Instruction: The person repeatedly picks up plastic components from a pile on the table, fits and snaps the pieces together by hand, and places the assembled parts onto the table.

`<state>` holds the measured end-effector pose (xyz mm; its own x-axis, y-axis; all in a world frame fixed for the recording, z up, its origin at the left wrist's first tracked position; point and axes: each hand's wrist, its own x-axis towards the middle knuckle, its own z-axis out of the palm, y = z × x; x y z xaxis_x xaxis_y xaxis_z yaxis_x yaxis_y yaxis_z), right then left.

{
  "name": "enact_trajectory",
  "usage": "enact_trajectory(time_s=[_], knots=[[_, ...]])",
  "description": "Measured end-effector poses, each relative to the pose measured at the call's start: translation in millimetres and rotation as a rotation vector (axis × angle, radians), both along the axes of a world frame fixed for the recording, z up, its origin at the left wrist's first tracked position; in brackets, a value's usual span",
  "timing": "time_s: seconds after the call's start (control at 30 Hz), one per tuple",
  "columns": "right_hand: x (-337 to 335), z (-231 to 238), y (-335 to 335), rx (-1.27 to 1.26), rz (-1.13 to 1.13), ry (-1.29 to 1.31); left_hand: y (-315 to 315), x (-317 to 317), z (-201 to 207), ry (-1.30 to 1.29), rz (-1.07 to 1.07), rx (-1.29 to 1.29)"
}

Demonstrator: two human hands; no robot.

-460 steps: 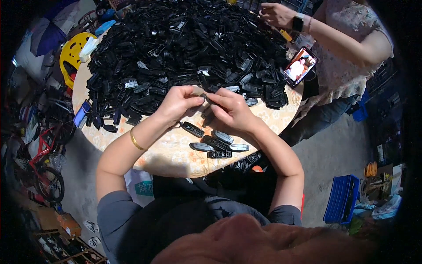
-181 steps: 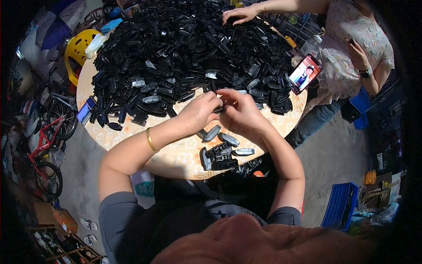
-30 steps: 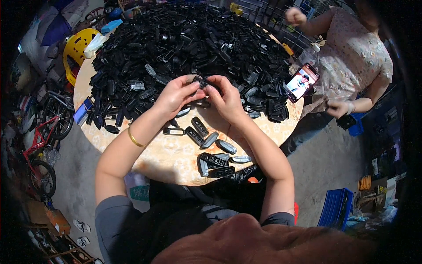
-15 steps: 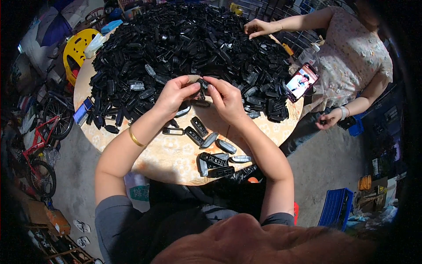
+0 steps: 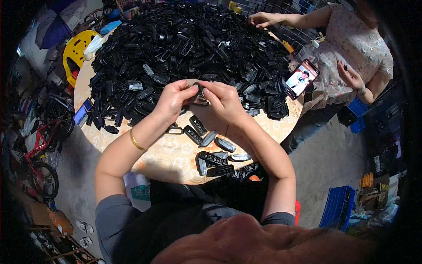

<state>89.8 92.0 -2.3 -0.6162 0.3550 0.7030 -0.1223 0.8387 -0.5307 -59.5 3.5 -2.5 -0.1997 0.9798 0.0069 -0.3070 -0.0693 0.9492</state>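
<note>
At the near edge of a big heap of black plastic casings (image 5: pixel 176 53), my two hands meet over a small black plastic part (image 5: pixel 200 89). My left hand (image 5: pixel 172 96) pinches it from one side, a beige covering showing at a fingertip. From the other side, the thumb and fingers of my right hand (image 5: pixel 224 97) close on the same part. My fingers hide most of its shape. Between my forearms lie several oblong black and grey casings (image 5: pixel 213 158), some open side up. A thin black frame (image 5: pixel 174 130) sits by my left wrist.
A round patterned table (image 5: pixel 162 160) carries the heap. A lit phone (image 5: pixel 302 79) stands at its right edge; a blue-edged device (image 5: pixel 82 111) lies at left. Across on the right, another person's hand (image 5: pixel 262 20) touches the heap; their other hand (image 5: pixel 350 77) is raised.
My hands stay together on the part with small finger shifts. The other person's lower hand has risen to chest height; their hand at the heap has moved slightly up and away.
</note>
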Motion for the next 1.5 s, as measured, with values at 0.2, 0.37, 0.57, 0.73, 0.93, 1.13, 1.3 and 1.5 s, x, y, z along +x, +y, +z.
enact_trajectory(time_s=[0.2, 0.37, 0.57, 0.73, 0.93, 1.13, 1.3, 1.5], knots=[[-5, -2, -1, 0.024, -0.005, 0.059, 5, 0, 6, 0.021, 0.011, 0.065], [0, 0, -9, 0.188, -0.206, -0.118, 5, 10, 11, -0.173, 0.137, 0.025], [-8, -1, -9, -1.075, 0.289, 0.134, 4, -9, 7, -0.082, -0.055, 0.126], [1, 3, 1, -1.255, 0.712, -0.105, 4, -18, 10, -0.023, -0.181, 0.156], [3, -2, 6, -0.883, 0.602, -0.171, -1, -9, 20, -0.091, -0.329, 0.261], [7, 6, 22, -1.21, 0.474, -0.13, -16, 3, 35, 0.771, 0.001, 0.456], [0, -19, 19, 0.071, 0.002, -0.258, -42, 49, 35, 1.356, -0.266, 0.596], [2, -15, 15, 0.257, -0.047, -0.524, -18, 17, 26, 1.059, -0.259, 0.243]])
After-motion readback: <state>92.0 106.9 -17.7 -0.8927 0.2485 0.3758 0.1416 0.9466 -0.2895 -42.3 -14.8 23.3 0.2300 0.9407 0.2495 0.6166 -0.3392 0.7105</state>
